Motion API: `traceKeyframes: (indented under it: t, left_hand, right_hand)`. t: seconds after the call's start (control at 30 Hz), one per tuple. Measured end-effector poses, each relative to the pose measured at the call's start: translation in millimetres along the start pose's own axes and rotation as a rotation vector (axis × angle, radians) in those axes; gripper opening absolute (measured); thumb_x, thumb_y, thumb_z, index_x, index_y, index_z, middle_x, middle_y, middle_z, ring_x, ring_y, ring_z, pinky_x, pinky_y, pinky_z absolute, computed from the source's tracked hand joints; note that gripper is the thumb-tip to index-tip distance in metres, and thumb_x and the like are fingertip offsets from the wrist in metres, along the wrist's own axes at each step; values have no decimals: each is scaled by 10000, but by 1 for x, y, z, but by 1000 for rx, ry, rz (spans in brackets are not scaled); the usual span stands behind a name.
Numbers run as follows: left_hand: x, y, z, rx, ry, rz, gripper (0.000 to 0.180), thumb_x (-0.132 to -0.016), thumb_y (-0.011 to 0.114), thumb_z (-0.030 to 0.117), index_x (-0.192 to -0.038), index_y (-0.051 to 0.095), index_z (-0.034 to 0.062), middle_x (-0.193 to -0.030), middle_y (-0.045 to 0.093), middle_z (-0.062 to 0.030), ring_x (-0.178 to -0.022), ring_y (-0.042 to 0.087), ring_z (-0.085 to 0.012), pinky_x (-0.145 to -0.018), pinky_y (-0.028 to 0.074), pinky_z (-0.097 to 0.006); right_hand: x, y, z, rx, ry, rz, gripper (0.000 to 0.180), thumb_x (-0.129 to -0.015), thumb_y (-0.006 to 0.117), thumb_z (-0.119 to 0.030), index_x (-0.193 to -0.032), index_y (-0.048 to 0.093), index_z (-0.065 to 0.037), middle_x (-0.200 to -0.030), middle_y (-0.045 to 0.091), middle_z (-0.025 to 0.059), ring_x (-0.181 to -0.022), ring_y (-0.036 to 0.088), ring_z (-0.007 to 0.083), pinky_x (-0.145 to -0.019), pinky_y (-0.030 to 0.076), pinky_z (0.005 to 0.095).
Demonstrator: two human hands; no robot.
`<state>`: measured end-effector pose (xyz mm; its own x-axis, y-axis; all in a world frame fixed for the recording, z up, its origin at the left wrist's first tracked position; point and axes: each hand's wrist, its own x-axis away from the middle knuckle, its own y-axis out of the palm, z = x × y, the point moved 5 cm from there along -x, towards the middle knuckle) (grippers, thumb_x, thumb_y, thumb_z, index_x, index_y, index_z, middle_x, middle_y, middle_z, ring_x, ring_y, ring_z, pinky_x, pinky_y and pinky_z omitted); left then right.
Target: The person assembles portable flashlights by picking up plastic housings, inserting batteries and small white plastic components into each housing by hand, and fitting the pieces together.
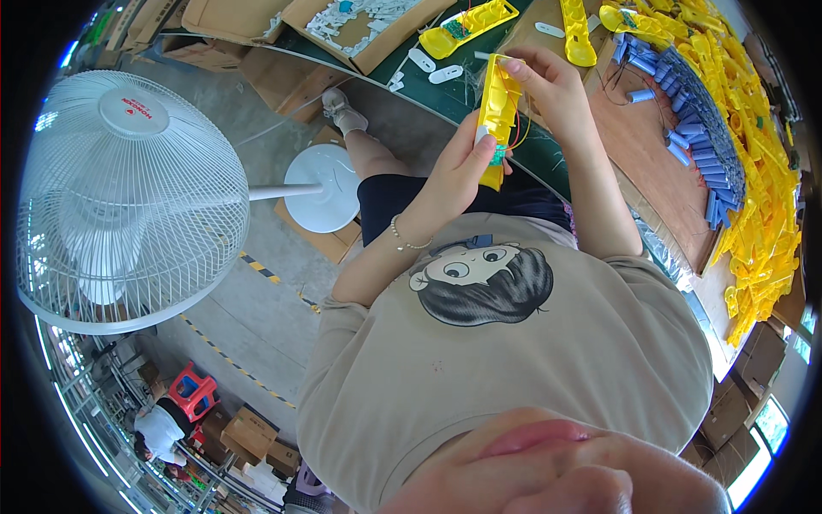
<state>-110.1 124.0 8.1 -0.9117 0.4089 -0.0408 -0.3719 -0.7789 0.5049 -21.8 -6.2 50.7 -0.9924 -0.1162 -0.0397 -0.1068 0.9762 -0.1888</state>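
Note:
A long yellow plastic housing half [499, 98] is held upright between my two hands, over the near edge of the green table. My left hand [458, 171] grips its lower part, with the thumb across the front next to a small green circuit board [498, 154]. My right hand [552, 90] holds the upper end, thumb on the rim. Thin red and yellow wires [517, 133] loop out from the board on the right side. A small pale piece [482, 56] juts out at the housing's top end; its kind is unclear.
On the green table [445, 98] lie white oval covers [445, 74] and another yellow housing with a board [467, 28]. Blue cylindrical cells [702, 154] and a large heap of yellow housings [762, 214] spread to the right. Far left are a cardboard box [368, 43] and a white fan [133, 197].

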Motion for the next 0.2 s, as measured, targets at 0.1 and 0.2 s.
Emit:
traceKeyframes:
  t: [0.1, 0.2]
  left_hand:
    - [1, -8, 6, -415, 92, 132, 429, -974, 453, 237, -1331, 353, 20, -1038, 539, -90, -875, 562, -128, -758, 464, -261]
    - [1, -5, 20, -635, 121, 114, 485, -929, 544, 189, -1341, 346, 27, -1099, 535, -98, -922, 550, -121, -814, 443, -248]
  right_hand:
    - [10, 2, -5, -48, 101, -30, 382, -840, 698, -262, -1063, 622, 40, -917, 652, 59, -806, 596, 93, -714, 484, 224]
    - [15, 8, -5, -76, 95, -160, 378, -859, 673, -284, -1084, 629, 17, -920, 652, 73, -842, 591, 97, -775, 473, 221]
